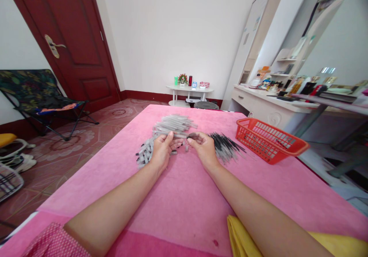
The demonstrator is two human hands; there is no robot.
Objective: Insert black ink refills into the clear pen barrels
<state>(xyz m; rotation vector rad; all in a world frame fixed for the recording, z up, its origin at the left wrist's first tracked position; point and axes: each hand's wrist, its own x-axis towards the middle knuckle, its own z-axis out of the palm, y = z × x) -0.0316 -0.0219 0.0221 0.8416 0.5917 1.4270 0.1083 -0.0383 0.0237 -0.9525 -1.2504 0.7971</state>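
Over the pink cloth, my left hand (163,148) is closed on a slim grey pen barrel (180,135), thumb on top. My right hand (202,146) pinches a small dark piece at the barrel's right end; the fingers partly hide it. Beyond my hands lies a pile of grey translucent pen barrels (174,123). Short grey pen caps (145,149), some with black ends, are heaped beside my left hand. To the right of my right hand, thin black-and-clear pen refills (225,146) lie in a bundle. One loose cap (186,148) rests between my hands.
An orange-red plastic basket (270,144) stands at the table's right edge. The pink cloth (172,211) covers the table. Yellow fabric (241,238) lies under my right forearm. A folding chair (43,96) is at the left, a cluttered dresser (264,103) at the right.
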